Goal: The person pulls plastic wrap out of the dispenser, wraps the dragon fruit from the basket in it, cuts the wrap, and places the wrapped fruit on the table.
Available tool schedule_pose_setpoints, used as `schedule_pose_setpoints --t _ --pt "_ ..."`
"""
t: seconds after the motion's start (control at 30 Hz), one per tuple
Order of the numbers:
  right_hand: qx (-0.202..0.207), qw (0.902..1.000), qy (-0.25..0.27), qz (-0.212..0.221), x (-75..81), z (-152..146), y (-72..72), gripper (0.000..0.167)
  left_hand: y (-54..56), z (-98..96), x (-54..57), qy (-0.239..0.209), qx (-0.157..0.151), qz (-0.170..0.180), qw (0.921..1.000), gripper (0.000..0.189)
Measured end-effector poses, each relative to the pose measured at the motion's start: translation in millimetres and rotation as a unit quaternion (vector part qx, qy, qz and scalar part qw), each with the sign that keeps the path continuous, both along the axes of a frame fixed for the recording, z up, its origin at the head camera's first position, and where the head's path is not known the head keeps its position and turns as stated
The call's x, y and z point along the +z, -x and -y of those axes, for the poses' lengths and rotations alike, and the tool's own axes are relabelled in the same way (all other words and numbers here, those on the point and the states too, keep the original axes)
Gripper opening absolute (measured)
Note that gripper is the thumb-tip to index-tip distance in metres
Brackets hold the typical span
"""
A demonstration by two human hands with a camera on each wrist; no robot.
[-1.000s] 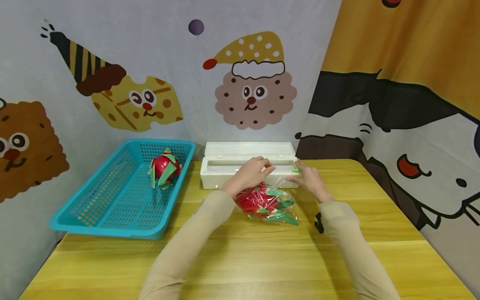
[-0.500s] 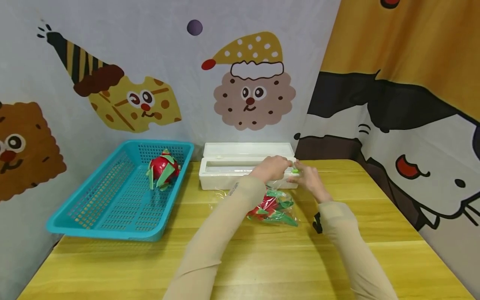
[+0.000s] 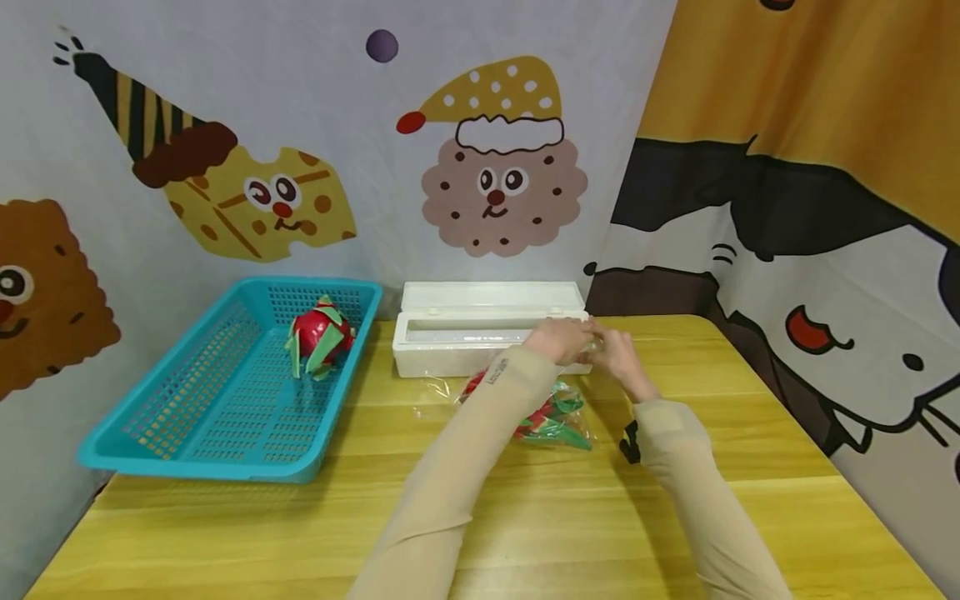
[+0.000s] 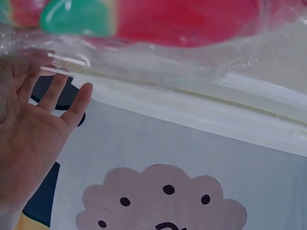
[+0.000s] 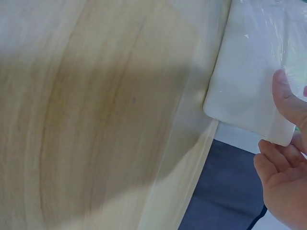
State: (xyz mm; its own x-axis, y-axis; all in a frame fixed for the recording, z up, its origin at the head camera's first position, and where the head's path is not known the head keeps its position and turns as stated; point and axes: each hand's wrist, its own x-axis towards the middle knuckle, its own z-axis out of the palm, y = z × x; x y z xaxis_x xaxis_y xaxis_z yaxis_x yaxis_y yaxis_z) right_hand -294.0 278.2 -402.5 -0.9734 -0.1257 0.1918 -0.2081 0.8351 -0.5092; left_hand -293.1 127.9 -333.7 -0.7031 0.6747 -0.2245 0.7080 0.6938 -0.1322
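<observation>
At the far left, the blue basket (image 3: 225, 472) holds the bare dragon fruit (image 3: 321, 335); its near left corner appears to reach the edge of the tabletop (image 3: 570, 525), so a stray elbow might tip it. Further along, a loose flap of clear film (image 3: 433, 392) lies on the wood, and it could cling to itself and bunch if dragged. The white box (image 3: 427, 360) stands behind with its lid (image 3: 491, 295) tipped back; a hard tug on the film might swing its light-looking body round or slide it forward. The wrapped dragon fruit (image 3: 551, 423) lies on the tabletop just in front of the box, partly covered by the left sleeve (image 3: 450, 492), and that forearm could roll it and loosen the wrap. Near the box's right end, the left hand (image 3: 558, 339) spreads its last fingers loosely by the film; its thumb and forefinger are hidden, so I cannot tell whether they pinch anything. With both hands this close, fingers may collide. The right hand (image 3: 618, 357) grips the box's right end, thumb on the front face; should that hold slip, the box would probably twist and tear the film unevenly.
</observation>
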Motion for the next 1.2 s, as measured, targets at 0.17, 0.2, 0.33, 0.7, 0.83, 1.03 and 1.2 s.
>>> schedule_pose_setpoints --t 0.17,0.2,0.33,0.7,0.83,1.03,1.2 --pt "0.011 0.9997 0.008 0.019 1.4 -2 -2.1 0.067 -1.1 -3.0 -2.1 0.024 -0.015 -0.035 0.9990 0.057" --pt "0.011 0.9996 0.007 0.023 1.4 -2 -2.3 0.066 -1.9 -3.7 -2.5 0.034 -0.019 -0.045 0.9983 0.055" --pt "0.013 0.9990 0.007 0.042 1.4 -4 -2.6 0.061 0.0 -8.4 -6.2 0.067 -0.020 -0.060 0.9957 0.049" --pt "0.050 0.9913 0.044 0.113 7.0 -10 -1.5 0.069 2.7 -7.2 -2.2 0.078 -0.017 -0.035 0.9962 0.050" --pt "0.041 0.9912 0.061 0.110 6.1 -10 -0.2 0.070 1.0 -5.7 -2.6 0.069 -0.024 -0.047 0.9963 0.048" --pt "0.010 0.9986 0.053 0.002 -2.2 -3 -0.5 0.062 -0.9 -8.1 -4.4 0.054 -0.017 -0.055 0.9969 0.047" --pt "0.001 0.9985 0.024 -0.050 -5.4 -3 -0.2 0.051 -3.3 -7.9 -2.8 0.068 -0.015 -0.066 0.9954 0.046"
